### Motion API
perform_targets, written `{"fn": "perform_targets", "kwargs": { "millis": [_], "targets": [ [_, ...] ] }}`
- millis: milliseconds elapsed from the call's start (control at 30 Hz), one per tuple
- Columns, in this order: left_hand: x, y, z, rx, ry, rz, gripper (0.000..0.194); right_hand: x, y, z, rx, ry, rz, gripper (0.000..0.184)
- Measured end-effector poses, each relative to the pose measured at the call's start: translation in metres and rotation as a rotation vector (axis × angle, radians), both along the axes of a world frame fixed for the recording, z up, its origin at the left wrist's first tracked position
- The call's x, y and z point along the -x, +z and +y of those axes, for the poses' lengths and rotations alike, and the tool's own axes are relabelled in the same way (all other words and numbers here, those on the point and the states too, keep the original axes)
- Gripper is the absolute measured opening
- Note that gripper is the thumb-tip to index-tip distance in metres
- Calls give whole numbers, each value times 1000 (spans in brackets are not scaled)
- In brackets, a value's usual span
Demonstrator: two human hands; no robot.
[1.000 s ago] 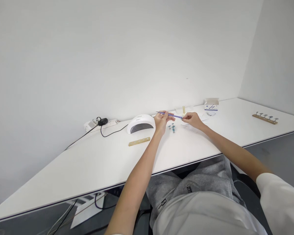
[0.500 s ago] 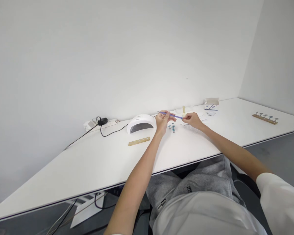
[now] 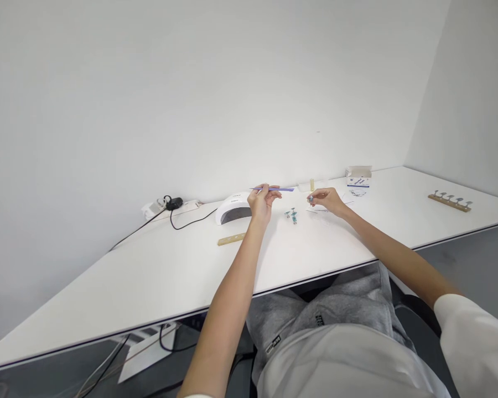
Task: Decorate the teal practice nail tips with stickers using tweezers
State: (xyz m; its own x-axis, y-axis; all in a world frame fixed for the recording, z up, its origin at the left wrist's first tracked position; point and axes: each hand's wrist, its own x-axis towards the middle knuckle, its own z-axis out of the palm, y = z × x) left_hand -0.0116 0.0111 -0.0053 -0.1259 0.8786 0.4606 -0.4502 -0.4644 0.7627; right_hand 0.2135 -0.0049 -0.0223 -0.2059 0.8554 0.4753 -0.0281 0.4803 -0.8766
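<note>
Above the desk, my left hand [image 3: 262,202] is closed on a thin purple stick [image 3: 283,189], whose flat end points right. To its right, the fingers of my right hand [image 3: 326,200] pinch a small shiny blue-grey piece [image 3: 310,199] with a rounded face; its exact kind is too small to make out. Several small teal stemmed pieces [image 3: 294,215] lie or stand on the white desk [image 3: 299,249] between and below my hands. A white dome-shaped nail lamp [image 3: 232,205] stands left of my left hand, partly covered by it.
A tan strip [image 3: 230,240] lies behind my left forearm. At the far right, a wooden strip [image 3: 449,203] holds several stemmed pieces. An opened small carton [image 3: 358,177] stands near the wall, with a yellowish block [image 3: 311,184] to its left. A power strip [image 3: 186,208] and cables sit at the left.
My left hand has moved left with the purple stick, away from my right hand. The small piece in my right fingers has turned into view.
</note>
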Motion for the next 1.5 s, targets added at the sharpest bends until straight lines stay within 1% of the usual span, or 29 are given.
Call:
{"fn": "perform_targets", "kwargs": {
  "millis": [133,300,467,667,800,1200,1367,1500],
  "targets": [
    [-3,0,-1,-6,-28,12,25,1,1,0,-8,0,5,34],
    [-11,4,-9,-41,-70,33,26,0,1,1,-39,27,10,33],
    [-17,7,-17,-63,-92,58,28,2,0,2,-22,24,2,35],
    [-26,10,-26,-102,-137,91,33,3,-1,3,-9,16,10,30],
    [-30,10,-29,-90,-149,113,38,2,-2,4,-8,12,1,32],
    [-28,6,-24,-102,-127,98,37,3,0,2,7,-9,16,30],
    [-26,7,-23,-105,-112,108,36,4,2,0,-11,-69,4,31],
    [-23,7,-22,-112,-99,106,36,3,0,4,-50,-130,-12,29]
  ]
}}
